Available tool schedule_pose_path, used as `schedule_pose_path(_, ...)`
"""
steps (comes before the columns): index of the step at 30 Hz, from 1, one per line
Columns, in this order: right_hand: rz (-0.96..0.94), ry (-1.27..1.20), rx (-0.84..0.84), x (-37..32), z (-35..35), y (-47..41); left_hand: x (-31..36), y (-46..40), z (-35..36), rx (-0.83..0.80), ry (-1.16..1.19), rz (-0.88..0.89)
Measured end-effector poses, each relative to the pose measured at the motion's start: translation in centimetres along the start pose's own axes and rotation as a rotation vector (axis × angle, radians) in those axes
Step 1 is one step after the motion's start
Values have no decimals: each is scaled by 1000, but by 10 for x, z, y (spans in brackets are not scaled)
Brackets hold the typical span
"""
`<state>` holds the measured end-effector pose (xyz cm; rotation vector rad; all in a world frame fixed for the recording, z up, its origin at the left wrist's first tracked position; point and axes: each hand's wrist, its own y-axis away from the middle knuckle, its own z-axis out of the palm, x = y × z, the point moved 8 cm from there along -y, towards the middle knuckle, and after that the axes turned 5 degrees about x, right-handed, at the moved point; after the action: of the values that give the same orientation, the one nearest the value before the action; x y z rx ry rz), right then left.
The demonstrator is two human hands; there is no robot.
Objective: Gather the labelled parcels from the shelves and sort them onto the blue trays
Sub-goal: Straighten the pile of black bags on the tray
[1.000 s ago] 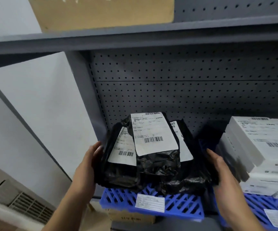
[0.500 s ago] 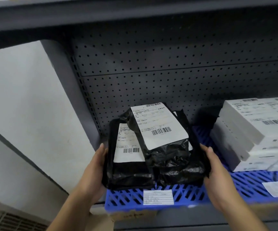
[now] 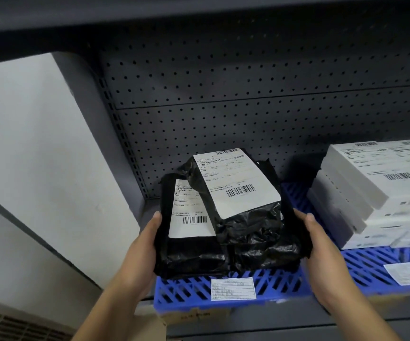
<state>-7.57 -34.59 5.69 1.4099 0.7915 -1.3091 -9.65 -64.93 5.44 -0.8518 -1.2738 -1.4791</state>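
At the shelf's left end, the fingers of the left hand (image 3: 142, 244) curl round the left edge of a bundle of black parcels (image 3: 226, 225), and the right hand (image 3: 319, 244) wraps the bundle's right edge in the same way; both hands grip it from the sides. The bundle sits low over the near part of a blue tray (image 3: 186, 289), with two white shipping labels facing up and the top parcel tilted toward one o'clock. Whether its underside rests on the tray or hangs just above it cannot be told from this angle.

The step in hand looks like setting these parcels down onto the tray. The next move would call for lowering the bundle flat, then loosening both grips without the top parcel sliding off.

A small paper tag (image 3: 233, 289) is fixed to the tray's front wall at six o'clock of the bundle. At three o'clock, a stack of white boxes (image 3: 371, 190) with barcode labels sits on another stretch of blue tray. Behind everything runs a grey perforated back panel (image 3: 248, 99), with a white wall (image 3: 39, 148) at nine o'clock and a floor vent (image 3: 14, 328) at seven.
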Motion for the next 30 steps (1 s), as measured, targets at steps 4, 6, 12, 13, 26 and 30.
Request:
schedule_pose_path(4, 4, 38, 5, -4, -2, -2, 1, 0, 0, 3, 10, 13)
schedule_pose_path(6, 26, 35, -1, -3, 0, -3, 2, -1, -1, 2, -4, 24)
schedule_pose_path(12, 27, 28, 5, -6, 4, -6, 6, -5, 6, -51, -29, 61)
schedule_pose_path(13, 27, 19, 1, -7, 6, -7, 8, -6, 8, -57, -35, 72)
schedule_pose_path(26, 54, 62, 8, -2, 8, -24, 9, -15, 15, -67, 14, 79)
schedule_pose_path(30, 35, 94, 6, 0, 7, -24, 6, -11, 20, -76, 55, 69)
